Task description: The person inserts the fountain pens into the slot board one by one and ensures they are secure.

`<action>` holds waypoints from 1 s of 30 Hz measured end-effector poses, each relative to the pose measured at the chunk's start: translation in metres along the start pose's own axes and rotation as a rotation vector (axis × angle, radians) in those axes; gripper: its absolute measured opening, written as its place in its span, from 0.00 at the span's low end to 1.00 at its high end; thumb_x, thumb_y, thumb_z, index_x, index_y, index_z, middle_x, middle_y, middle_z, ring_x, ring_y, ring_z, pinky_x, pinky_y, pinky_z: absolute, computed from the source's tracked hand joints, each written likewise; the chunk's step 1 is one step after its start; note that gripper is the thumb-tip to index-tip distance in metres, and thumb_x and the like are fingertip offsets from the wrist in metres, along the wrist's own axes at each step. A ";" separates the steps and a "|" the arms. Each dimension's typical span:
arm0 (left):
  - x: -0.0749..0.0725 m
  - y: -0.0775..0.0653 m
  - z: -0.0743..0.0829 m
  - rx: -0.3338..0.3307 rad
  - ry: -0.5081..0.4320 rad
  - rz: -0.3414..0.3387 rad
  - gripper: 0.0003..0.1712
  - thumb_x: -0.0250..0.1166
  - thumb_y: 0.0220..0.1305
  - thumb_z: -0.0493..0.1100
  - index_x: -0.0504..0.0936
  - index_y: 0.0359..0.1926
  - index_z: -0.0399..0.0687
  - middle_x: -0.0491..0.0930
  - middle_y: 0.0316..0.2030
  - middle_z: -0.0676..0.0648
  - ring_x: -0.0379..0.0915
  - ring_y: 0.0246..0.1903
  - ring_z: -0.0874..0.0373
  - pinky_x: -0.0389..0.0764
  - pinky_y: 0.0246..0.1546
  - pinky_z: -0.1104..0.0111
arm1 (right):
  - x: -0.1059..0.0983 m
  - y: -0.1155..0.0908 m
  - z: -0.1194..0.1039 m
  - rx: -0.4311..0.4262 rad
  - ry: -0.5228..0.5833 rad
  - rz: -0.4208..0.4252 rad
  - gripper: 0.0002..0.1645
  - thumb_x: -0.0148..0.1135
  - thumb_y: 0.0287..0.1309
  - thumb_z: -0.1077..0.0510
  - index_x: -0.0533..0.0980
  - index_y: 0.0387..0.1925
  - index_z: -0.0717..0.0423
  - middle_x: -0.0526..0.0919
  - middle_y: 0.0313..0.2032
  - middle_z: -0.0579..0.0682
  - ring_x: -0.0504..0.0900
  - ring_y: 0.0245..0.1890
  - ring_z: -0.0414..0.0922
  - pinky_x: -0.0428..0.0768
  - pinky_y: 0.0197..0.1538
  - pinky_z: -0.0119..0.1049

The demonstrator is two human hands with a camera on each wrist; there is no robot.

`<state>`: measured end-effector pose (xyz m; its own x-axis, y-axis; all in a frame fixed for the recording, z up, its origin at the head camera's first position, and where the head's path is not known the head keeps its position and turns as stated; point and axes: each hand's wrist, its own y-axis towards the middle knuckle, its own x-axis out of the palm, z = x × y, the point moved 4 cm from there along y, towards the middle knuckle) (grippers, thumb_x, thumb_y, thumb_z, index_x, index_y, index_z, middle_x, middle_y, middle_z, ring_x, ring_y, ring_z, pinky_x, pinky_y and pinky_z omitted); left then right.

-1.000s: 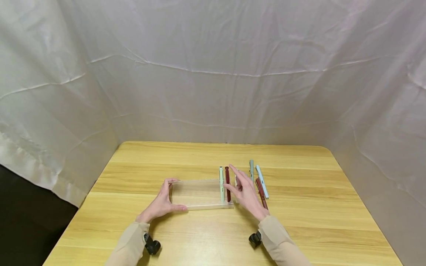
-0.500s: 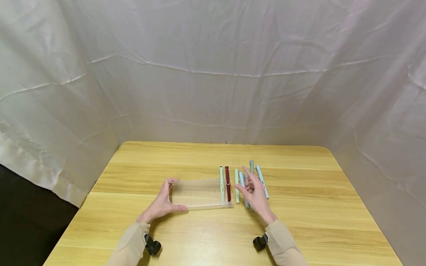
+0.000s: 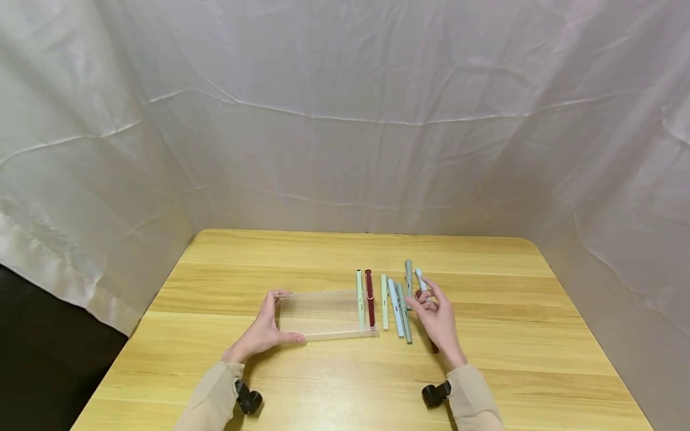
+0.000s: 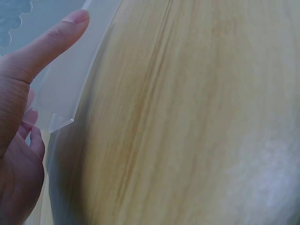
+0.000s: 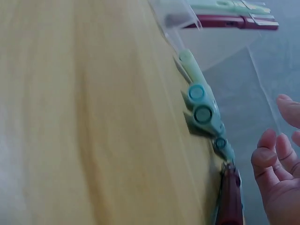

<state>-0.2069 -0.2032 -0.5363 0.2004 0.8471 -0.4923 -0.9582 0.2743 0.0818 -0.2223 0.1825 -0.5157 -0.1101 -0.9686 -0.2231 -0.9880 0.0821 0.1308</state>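
Observation:
My left hand grips the left end of a clear plastic pen tray, thumb on the near edge and fingers at the far side. In the left wrist view, the tray has a scalloped edge. Across its right end lie a pale green pen and a dark red pen. My right hand hovers over the loose pens, fingers loosely bent and holding nothing. Partly hidden under it is another dark red pen; a light blue pen lies just beyond.
Right of the tray lie a pale green pen, a light blue pen and a grey-green pen, with another grey-green pen farther back. The wooden table is bordered by pale curtains.
My right hand has moved right, away from the tray and over the rightmost pens, uncovering the pens beside the tray. The left hand and the tray have stayed put.

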 end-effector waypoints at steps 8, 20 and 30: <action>0.000 0.001 0.000 0.002 -0.004 -0.002 0.62 0.85 0.38 0.49 0.55 0.68 0.40 0.57 0.69 0.35 0.48 0.75 0.34 0.48 0.78 0.39 | -0.020 0.001 0.011 0.093 -0.007 0.058 0.35 0.64 0.64 0.66 0.65 0.71 0.58 0.71 0.38 0.48 0.77 0.26 0.32 0.81 0.30 0.24; -0.001 -0.001 0.001 0.000 -0.026 -0.001 0.63 0.86 0.37 0.49 0.55 0.67 0.41 0.57 0.69 0.35 0.47 0.76 0.35 0.47 0.78 0.39 | -0.039 0.003 0.031 0.166 -0.055 0.070 0.33 0.62 0.64 0.66 0.66 0.69 0.61 0.74 0.33 0.43 0.78 0.27 0.33 0.82 0.32 0.24; 0.000 -0.001 0.000 -0.004 -0.019 0.003 0.63 0.86 0.37 0.49 0.55 0.67 0.42 0.58 0.70 0.36 0.48 0.76 0.35 0.48 0.78 0.39 | -0.038 0.007 0.039 0.173 -0.073 0.027 0.32 0.63 0.64 0.67 0.67 0.68 0.62 0.74 0.32 0.47 0.77 0.24 0.33 0.82 0.30 0.26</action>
<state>-0.2061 -0.2035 -0.5358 0.2008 0.8563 -0.4758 -0.9596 0.2696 0.0801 -0.2291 0.2289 -0.5436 -0.1384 -0.9463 -0.2920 -0.9877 0.1535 -0.0292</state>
